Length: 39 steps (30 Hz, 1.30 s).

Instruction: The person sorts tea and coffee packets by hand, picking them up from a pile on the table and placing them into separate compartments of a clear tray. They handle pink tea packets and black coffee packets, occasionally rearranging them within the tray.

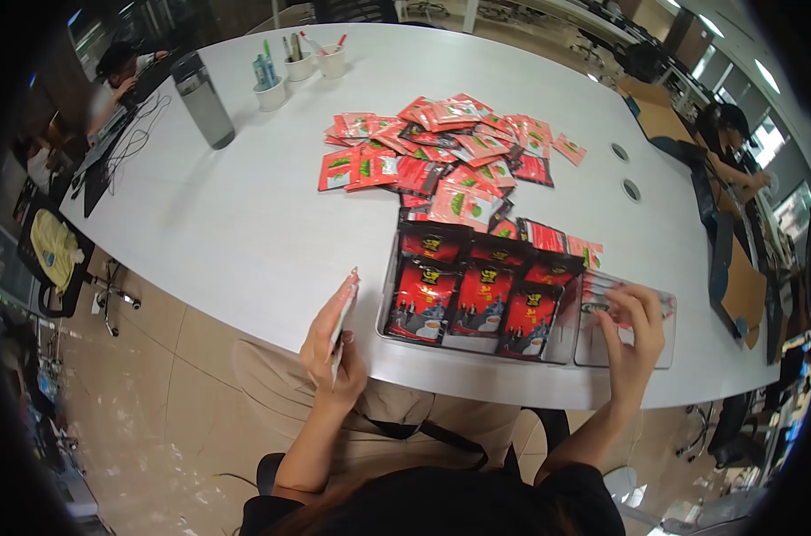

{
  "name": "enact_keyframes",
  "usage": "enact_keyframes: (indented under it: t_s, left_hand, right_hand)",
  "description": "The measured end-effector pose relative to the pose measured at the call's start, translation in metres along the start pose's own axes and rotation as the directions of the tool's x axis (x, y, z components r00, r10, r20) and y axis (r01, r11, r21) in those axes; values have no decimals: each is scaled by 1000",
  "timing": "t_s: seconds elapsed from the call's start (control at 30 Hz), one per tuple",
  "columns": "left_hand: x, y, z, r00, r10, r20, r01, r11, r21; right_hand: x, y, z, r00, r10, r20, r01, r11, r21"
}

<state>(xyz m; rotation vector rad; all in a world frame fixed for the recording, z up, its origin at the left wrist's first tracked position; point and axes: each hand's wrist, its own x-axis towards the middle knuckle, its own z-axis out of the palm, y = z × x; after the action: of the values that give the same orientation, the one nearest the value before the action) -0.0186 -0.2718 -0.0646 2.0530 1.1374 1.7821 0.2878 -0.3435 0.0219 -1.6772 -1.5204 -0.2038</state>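
At a long white oval table point(245, 223) in an open office, a seated person worked with both hands over a clear plastic tray point(390, 295) at the near edge. A loose heap of red foil sachets point(441, 152) lay spread across the table's middle, just beyond the tray. Rows of red-and-black coffee sachets point(481, 299) stood upright in the tray, each showing a cup picture and a pale logo, the lettering too small to read.

The left hand point(330, 353), just left of the tray, was clamped, thumb against fingers, on a slim stack of sachets point(343, 313) held edge-on, its long axis pointing away from the body. The tray lay to that stack's right. The right hand point(633, 335) was the nearer one to the tray's clear end compartment point(669, 335), its fingers curled down onto pale sachets point(602, 290) there; whether they pinched any could not be told.

A grey flask point(203, 98) and white cups of pens point(298, 67) stood at the far left.
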Motion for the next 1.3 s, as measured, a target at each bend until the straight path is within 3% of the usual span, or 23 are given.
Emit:
enact_keyframes:
  t_s: [0.03, 0.07, 0.13, 0.2, 0.27, 0.37, 0.6, 0.7, 0.77, 0.83, 0.87, 0.93, 1.03, 1.17, 1.2, 1.23, 1.27, 1.3]
  left_hand:
    - [-5, 1, 2, 997, -68, -38, 67, 997, -44]
    - [-5, 0, 3, 998, -45, -32, 43, 997, -64]
    - [-2, -2, 1, 999, 2, -44, -5, 997, -71]
    - [3, -4, -2, 993, 105, -59, -108, 993, -52]
    - [5, -4, -7, 997, 76, -23, -78, 994, -75]
    - [5, 0, -12, 1000, 2, 3, -1, 988, -153]
    - [4, -1, -11, 1000, -11, -26, 7, 988, -156]
    - [6, 0, -15, 1000, -25, -9, 23, 986, -164]
    - [5, -3, -13, 999, -36, -31, 29, 979, -203]
    - [8, 2, -12, 999, -47, -25, 38, 963, -268]
    - [10, 5, -12, 998, -51, -25, 41, 954, -296]
    - [14, 11, -9, 994, 95, -44, -104, 940, -325]
    - [20, 14, -1, 947, 318, -49, -317, 895, -315]
    - [17, 15, 4, 902, 429, -46, -425, 865, -267]
    - [17, 13, 5, 908, 418, -21, -406, 866, -291]
    - [17, 11, 6, 913, 408, 4, -386, 868, -313]
    - [17, 9, 6, 919, 392, 28, -362, 871, -333]
    - [17, 10, 6, 927, 373, 29, -341, 876, -341]
  right_hand:
    - [-5, -1, -4, 999, -1, -34, 1, 1000, -1]
    - [-9, 0, -6, 998, -15, -68, 16, 1000, 11]
    - [-21, 19, -23, 984, -10, 177, 7, 1000, 17]
    - [-30, 43, -25, 902, -50, 429, 47, 999, 19]
    - [-25, 21, -10, 956, -106, 273, 102, 994, 30]
    - [-13, 9, -21, 893, 3, 450, -25, 999, 42]
    - [-10, 8, -19, 898, -6, 439, 7, 1000, 0]
    - [-22, 15, -24, 956, 81, 282, -80, 997, -14]
    - [-30, 21, -12, 993, 113, -19, -110, 988, 110]
    - [-37, 21, 6, 936, 171, -309, -98, 966, 238]
    - [-37, 16, 15, 908, -31, -417, 129, 970, 209]
    - [-32, -16, 37, 700, -392, -596, 543, 835, 88]
    - [-42, -62, 42, 773, -548, -321, 634, 697, 336]
    - [-49, -33, 94, 407, -891, -201, 899, 352, 262]
    - [-57, -79, 113, 638, -684, -352, 769, 552, 322]
    - [-63, -109, 119, 759, -554, -343, 652, 643, 403]
    - [-64, -123, 121, 856, -410, -313, 516, 707, 483]
    - [-65, -120, 132, 817, -370, -442, 562, 681, 469]
